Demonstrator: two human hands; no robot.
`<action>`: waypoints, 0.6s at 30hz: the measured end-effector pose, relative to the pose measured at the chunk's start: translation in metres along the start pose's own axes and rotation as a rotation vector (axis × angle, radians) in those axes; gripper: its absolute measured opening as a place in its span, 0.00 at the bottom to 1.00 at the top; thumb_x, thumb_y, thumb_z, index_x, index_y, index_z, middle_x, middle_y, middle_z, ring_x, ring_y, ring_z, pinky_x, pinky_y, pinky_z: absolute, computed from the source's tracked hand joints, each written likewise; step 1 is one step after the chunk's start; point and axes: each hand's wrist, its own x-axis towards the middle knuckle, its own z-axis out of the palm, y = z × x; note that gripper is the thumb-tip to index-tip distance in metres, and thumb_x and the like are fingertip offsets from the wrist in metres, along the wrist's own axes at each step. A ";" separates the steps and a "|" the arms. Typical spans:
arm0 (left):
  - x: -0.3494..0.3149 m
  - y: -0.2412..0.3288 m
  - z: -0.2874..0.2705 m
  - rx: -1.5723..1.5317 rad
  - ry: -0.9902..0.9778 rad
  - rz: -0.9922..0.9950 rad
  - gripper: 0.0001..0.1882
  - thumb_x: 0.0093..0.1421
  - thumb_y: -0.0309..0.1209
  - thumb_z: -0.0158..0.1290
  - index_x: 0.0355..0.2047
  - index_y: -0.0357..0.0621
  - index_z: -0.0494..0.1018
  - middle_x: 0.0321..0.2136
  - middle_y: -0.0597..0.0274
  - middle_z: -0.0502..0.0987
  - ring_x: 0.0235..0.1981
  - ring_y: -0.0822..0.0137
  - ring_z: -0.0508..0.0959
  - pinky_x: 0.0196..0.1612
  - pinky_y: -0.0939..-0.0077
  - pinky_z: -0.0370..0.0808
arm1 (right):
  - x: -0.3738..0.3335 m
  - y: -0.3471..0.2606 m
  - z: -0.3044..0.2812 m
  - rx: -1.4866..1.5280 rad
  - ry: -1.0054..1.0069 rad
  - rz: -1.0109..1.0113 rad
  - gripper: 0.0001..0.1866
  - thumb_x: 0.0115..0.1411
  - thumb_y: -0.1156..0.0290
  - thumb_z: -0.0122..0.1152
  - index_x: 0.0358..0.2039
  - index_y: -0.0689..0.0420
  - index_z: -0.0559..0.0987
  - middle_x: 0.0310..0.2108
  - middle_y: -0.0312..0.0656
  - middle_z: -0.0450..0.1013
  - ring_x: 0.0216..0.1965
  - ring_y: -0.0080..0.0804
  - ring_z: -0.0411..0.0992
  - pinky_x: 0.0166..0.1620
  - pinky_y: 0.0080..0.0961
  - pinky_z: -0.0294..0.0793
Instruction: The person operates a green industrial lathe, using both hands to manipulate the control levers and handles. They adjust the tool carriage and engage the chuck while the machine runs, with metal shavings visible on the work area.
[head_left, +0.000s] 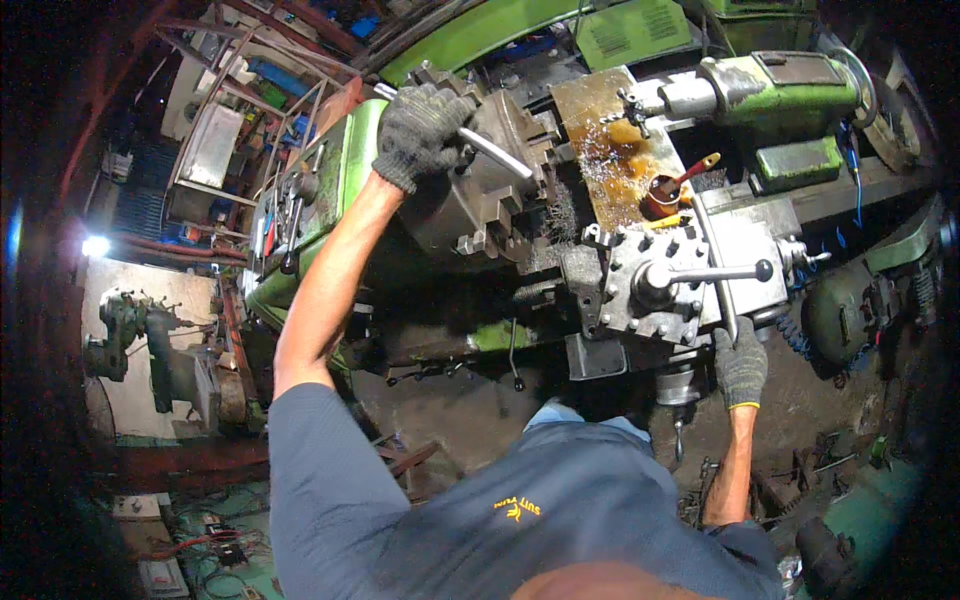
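Note:
My left hand (425,130), in a dark grey knit glove, is closed round a smooth metal bar (498,156) over the lathe chuck (480,205). The bar sticks out on both sides of the glove; whether it is fixed to the chuck is hidden under the hand. My right hand (741,370), gloved the same with a yellow cuff, is closed on the near end of a long grey metal bar (716,258). That bar slants away from me across the tool post (648,285), passing by the tool post's ball-ended lever (720,272).
Behind the tool post, a cup with a brush (667,194) stands on a chip-strewn, oily metal plate (602,150). The green tailstock (780,85) is at far right. Several hand tools (290,215) lie on the green headstock (340,180). A crank handle (679,437) hangs near me.

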 end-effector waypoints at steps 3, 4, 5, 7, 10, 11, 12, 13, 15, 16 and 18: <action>-0.006 -0.012 0.007 -0.079 0.018 -0.039 0.19 0.43 0.34 0.58 0.39 0.49 0.77 0.29 0.56 0.75 0.33 0.49 0.75 0.40 0.55 0.71 | 0.004 0.017 0.023 0.195 0.058 -0.036 0.18 0.64 0.55 0.61 0.41 0.59 0.77 0.30 0.55 0.76 0.32 0.53 0.75 0.37 0.46 0.72; -0.003 -0.013 0.006 -0.054 0.024 -0.029 0.15 0.46 0.36 0.56 0.36 0.49 0.77 0.29 0.55 0.76 0.35 0.48 0.76 0.41 0.55 0.72 | -0.001 0.025 0.027 0.263 0.081 -0.047 0.18 0.65 0.55 0.61 0.40 0.60 0.77 0.29 0.54 0.76 0.30 0.50 0.74 0.36 0.44 0.72; -0.002 -0.016 0.013 -0.124 0.077 -0.029 0.15 0.47 0.40 0.55 0.34 0.50 0.76 0.30 0.55 0.77 0.36 0.48 0.77 0.42 0.55 0.72 | -0.008 0.029 0.029 0.326 0.101 -0.066 0.18 0.65 0.55 0.60 0.38 0.61 0.77 0.28 0.53 0.75 0.29 0.46 0.73 0.35 0.42 0.71; -0.001 -0.016 0.011 -0.104 0.139 -0.054 0.14 0.49 0.42 0.54 0.32 0.50 0.76 0.30 0.55 0.78 0.36 0.49 0.78 0.42 0.54 0.72 | -0.036 0.012 0.011 0.464 0.125 0.121 0.18 0.66 0.58 0.59 0.37 0.63 0.80 0.30 0.44 0.74 0.31 0.33 0.70 0.37 0.33 0.69; -0.002 -0.022 0.035 0.032 0.036 -0.196 0.14 0.48 0.45 0.55 0.27 0.49 0.77 0.25 0.55 0.79 0.29 0.49 0.80 0.35 0.53 0.74 | -0.079 0.081 0.030 0.444 0.408 -0.197 0.16 0.66 0.63 0.56 0.41 0.65 0.80 0.33 0.40 0.74 0.34 0.31 0.71 0.39 0.31 0.70; 0.002 -0.022 0.041 0.090 -0.014 -0.247 0.13 0.47 0.45 0.56 0.25 0.49 0.77 0.23 0.55 0.79 0.28 0.50 0.80 0.33 0.53 0.74 | -0.092 0.100 0.033 0.383 0.499 -0.214 0.16 0.66 0.63 0.55 0.41 0.65 0.79 0.34 0.41 0.74 0.35 0.31 0.71 0.39 0.31 0.70; 0.008 -0.016 0.041 0.112 0.037 -0.272 0.13 0.46 0.44 0.56 0.24 0.50 0.78 0.23 0.55 0.79 0.28 0.50 0.81 0.32 0.54 0.75 | -0.105 0.104 0.028 0.480 0.525 -0.190 0.16 0.67 0.63 0.55 0.41 0.65 0.79 0.33 0.41 0.74 0.35 0.32 0.72 0.39 0.31 0.70; 0.009 -0.011 0.037 0.133 0.082 -0.302 0.12 0.45 0.43 0.57 0.23 0.50 0.78 0.23 0.55 0.80 0.27 0.50 0.82 0.31 0.54 0.75 | -0.117 0.092 0.015 0.459 0.470 -0.087 0.16 0.68 0.62 0.55 0.41 0.65 0.79 0.33 0.41 0.74 0.35 0.32 0.72 0.40 0.31 0.71; 0.010 -0.016 0.032 0.078 -0.045 -0.359 0.10 0.45 0.39 0.57 0.26 0.51 0.81 0.25 0.54 0.82 0.31 0.52 0.84 0.32 0.52 0.76 | -0.146 0.048 -0.019 0.411 0.364 0.121 0.17 0.70 0.62 0.54 0.41 0.65 0.79 0.32 0.41 0.74 0.35 0.33 0.72 0.41 0.32 0.71; 0.012 -0.020 0.029 0.040 -0.021 -0.337 0.10 0.45 0.38 0.56 0.27 0.51 0.82 0.26 0.53 0.83 0.32 0.52 0.84 0.32 0.50 0.76 | -0.154 0.025 -0.023 0.339 0.402 0.028 0.16 0.70 0.62 0.53 0.41 0.65 0.79 0.32 0.42 0.75 0.35 0.33 0.72 0.41 0.32 0.72; 0.018 -0.014 0.015 0.016 -0.052 -0.326 0.11 0.47 0.35 0.56 0.30 0.50 0.83 0.28 0.51 0.83 0.34 0.51 0.85 0.34 0.45 0.76 | -0.167 -0.030 -0.029 0.178 0.486 -0.107 0.16 0.71 0.63 0.53 0.42 0.65 0.79 0.32 0.43 0.75 0.35 0.32 0.71 0.42 0.32 0.72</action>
